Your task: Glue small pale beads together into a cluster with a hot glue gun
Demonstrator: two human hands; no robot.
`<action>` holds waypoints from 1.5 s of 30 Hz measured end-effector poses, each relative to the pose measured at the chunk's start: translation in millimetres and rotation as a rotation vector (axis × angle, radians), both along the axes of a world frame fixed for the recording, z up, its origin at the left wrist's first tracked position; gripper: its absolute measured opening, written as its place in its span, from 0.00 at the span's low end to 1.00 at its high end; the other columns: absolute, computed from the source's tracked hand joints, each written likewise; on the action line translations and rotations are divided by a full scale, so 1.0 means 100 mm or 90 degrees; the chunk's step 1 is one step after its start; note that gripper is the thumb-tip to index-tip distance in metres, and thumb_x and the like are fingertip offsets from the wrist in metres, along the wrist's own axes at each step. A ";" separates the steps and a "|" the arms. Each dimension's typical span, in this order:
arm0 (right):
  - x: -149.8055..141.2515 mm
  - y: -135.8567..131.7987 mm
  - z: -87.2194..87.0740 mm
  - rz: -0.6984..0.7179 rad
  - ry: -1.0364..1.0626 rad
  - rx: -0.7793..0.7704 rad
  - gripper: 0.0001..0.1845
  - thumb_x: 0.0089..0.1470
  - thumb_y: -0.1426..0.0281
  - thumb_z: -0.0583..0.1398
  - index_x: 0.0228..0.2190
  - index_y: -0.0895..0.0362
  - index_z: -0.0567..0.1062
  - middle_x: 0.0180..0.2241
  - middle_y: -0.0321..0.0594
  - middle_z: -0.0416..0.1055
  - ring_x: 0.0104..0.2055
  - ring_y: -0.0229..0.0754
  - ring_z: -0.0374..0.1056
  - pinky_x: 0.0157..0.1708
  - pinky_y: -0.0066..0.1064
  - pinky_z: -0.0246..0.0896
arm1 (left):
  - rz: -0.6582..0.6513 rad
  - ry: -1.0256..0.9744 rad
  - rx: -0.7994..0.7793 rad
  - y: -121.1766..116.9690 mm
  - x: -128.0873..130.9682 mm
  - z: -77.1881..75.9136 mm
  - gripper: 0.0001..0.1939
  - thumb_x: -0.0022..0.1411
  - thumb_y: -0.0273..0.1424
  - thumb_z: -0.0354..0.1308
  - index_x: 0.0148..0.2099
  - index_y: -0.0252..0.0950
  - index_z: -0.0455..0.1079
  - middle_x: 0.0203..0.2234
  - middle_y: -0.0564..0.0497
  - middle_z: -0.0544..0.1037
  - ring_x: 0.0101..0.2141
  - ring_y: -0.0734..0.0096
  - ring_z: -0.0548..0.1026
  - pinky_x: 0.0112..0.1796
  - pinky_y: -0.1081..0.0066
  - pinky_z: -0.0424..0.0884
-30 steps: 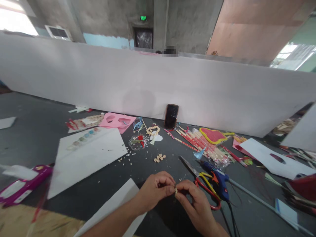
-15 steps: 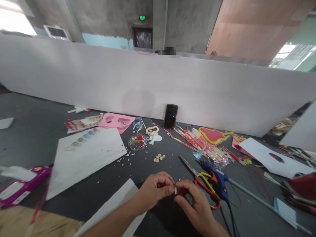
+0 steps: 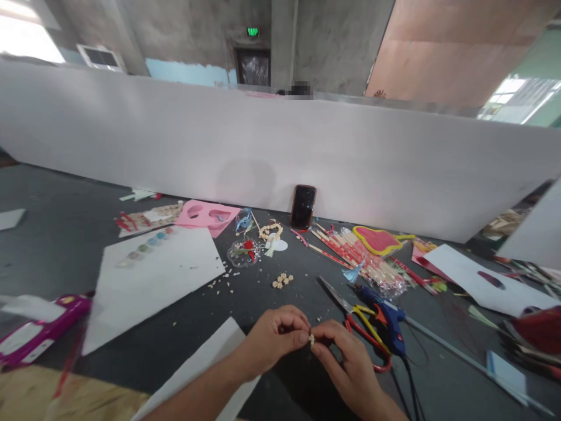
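Observation:
My left hand (image 3: 280, 333) is closed, its thumb and forefinger pinching one side of a little cluster of cream beads (image 3: 311, 339). From the other side my right hand (image 3: 344, 356) pinches the same beads, fingertips nearly meeting the left ones. Any thread through the beads is too small to make out. Just beyond the hands lies a small heap of beige flower-shaped bead pieces (image 3: 283, 280). Scissors (image 3: 350, 310) with red and yellow handles lie open close to my right hand, beside a blue glue gun (image 3: 390, 316).
A phone (image 3: 303, 206) leans on the white partition (image 3: 175, 134). A bead ring (image 3: 272, 233), a clear flower-shaped tray (image 3: 243, 254) and red-patterned sticks (image 3: 350, 251) lie farther back. White sheets (image 3: 158, 275) and a magenta tool (image 3: 44, 327) are at left.
My right thumb and forefinger have closed in a little on the beads. The left hand and the things on the table look unmoved.

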State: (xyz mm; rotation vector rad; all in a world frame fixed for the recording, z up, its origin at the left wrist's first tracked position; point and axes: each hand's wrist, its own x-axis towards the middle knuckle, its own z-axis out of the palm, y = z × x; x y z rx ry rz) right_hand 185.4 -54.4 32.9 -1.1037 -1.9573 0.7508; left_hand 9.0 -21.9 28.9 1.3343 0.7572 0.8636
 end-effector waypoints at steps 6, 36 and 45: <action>0.00 0.00 -0.01 0.002 -0.003 -0.008 0.05 0.53 0.74 0.55 0.33 0.54 0.69 0.29 0.35 0.69 0.30 0.36 0.65 0.31 0.25 0.59 | -0.005 0.011 0.000 -0.01 0.00 0.03 0.11 0.52 0.35 0.60 0.28 0.31 0.73 0.29 0.50 0.70 0.32 0.73 0.67 0.33 0.76 0.60; 0.00 0.01 0.00 -0.012 0.006 0.027 0.07 0.53 0.72 0.56 0.34 0.54 0.73 0.27 0.37 0.72 0.29 0.37 0.68 0.29 0.26 0.63 | -0.005 0.012 -0.008 0.00 0.01 0.04 0.13 0.51 0.39 0.60 0.28 0.32 0.74 0.30 0.49 0.70 0.32 0.72 0.67 0.34 0.75 0.60; 0.00 0.01 -0.02 -0.012 0.010 0.027 0.07 0.53 0.72 0.55 0.33 0.54 0.73 0.25 0.37 0.71 0.27 0.36 0.67 0.27 0.26 0.62 | -0.003 0.027 -0.003 0.00 0.01 0.03 0.15 0.50 0.41 0.59 0.28 0.32 0.74 0.29 0.50 0.70 0.32 0.71 0.67 0.34 0.75 0.60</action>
